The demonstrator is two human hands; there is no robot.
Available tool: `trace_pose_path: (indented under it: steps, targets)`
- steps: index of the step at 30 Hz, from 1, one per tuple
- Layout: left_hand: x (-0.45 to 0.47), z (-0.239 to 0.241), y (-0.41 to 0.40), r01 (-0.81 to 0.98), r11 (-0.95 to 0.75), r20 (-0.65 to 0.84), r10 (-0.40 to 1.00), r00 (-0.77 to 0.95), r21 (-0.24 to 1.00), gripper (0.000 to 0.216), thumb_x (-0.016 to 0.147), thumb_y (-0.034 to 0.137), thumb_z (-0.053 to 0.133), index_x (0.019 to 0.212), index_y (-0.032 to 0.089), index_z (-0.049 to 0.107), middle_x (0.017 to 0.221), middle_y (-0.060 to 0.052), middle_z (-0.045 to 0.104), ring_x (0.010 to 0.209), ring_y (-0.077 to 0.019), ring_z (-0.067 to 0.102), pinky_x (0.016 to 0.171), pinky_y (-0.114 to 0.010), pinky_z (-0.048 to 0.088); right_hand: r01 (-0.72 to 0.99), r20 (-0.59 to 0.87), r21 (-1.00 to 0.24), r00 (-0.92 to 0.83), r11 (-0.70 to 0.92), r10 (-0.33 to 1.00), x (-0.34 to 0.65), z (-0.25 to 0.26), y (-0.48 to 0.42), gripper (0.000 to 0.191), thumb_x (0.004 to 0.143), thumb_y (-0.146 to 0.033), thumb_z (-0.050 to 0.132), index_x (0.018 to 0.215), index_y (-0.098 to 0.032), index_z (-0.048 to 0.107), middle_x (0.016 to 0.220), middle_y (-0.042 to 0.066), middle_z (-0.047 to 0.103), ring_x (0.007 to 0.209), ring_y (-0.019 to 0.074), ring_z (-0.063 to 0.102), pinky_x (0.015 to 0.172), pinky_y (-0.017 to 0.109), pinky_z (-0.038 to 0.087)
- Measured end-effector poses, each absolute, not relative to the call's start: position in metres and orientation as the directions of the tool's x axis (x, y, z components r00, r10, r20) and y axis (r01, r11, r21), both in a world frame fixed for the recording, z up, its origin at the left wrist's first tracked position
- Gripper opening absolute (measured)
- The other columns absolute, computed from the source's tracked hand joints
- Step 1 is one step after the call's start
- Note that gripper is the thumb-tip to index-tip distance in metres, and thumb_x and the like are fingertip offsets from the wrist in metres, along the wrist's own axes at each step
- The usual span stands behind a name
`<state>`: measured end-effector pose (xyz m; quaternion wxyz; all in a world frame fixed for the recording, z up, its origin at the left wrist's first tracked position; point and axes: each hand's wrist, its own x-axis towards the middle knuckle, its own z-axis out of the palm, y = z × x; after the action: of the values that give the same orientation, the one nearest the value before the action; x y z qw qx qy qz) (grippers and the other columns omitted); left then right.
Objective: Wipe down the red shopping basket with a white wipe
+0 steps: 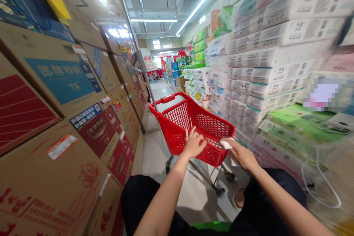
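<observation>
Red cart point(206, 156) is front & centre in the aisle, on its grey legs w/ casters point(220, 191) on the pale floor point(157, 140), btwn stacked cardboard boxes point(55, 118) on the L & white packs point(251, 81) on the R. Person is prob. seated low, dark-clad knees point(141, 199) apart, near end of basket just ahead. R hand point(245, 158) is closed on a white cloth point(227, 143) (or tissue, can't tell which), pinched btwn thumb & fingers at the basket's near R corner, w/ the cloth apparently against the rim. L hand point(195, 143) is open, fingers loosely spread, nothing seen in it; it's at the near L part of the basket, touching or just over the rim, can't tell which. Step in hand looks like wiping the rim, R hand doing the work, L hand prob. there to steady. Imo any next stroke calls for keeping the cloth bunched under the R fingertips, light pressure along the plastic, & a firmer L hold, bc casters could let the cart roll if pushed w/o support.
</observation>
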<state>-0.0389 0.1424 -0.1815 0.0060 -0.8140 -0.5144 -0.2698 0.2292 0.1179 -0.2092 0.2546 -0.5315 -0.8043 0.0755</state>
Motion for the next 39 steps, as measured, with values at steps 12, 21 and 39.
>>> trace_pose_path:
  steps: [12,21,39]
  targets:
    - [-0.001,-0.193,0.124,0.873,-0.413,0.477,0.841,0.256,0.261,0.021,0.096,0.018,0.037,0.099,0.025,0.057,0.12,-0.006,0.064,0.144,-0.022,0.029,0.122,-0.058,0.01,0.822,0.434,-0.336,-0.299,0.46,0.85,0.162,-0.215,0.077,0.065,0.096,-0.022,0.038,0.156,-0.036,0.016,0.158,0.0,0.032,0.13,0.0178,0.051,0.093,0.031,0.054]
    - [-0.035,-0.191,0.125,0.822,-0.498,0.447,0.823,0.35,0.274,0.023,0.095,0.017,0.038,0.088,0.024,0.059,0.101,0.0,0.069,0.128,-0.0166,0.048,0.123,-0.054,0.003,0.863,0.393,-0.223,-0.347,0.454,0.852,0.188,-0.205,0.112,0.058,0.096,-0.024,0.042,0.15,-0.043,0.031,0.149,-0.005,0.047,0.119,0.0175,0.061,0.089,0.03,0.057]
    - [-0.025,-0.195,0.114,0.937,-0.344,0.425,0.858,0.289,0.058,0.024,0.095,0.018,0.038,0.096,0.015,0.061,0.086,-0.009,0.071,0.083,-0.0203,0.067,0.104,-0.042,0.034,0.841,0.358,-0.202,-0.414,0.502,0.837,0.161,-0.201,0.11,0.058,0.095,-0.023,0.041,0.149,-0.042,0.035,0.147,-0.004,0.05,0.116,0.0183,0.063,0.089,0.031,0.056]
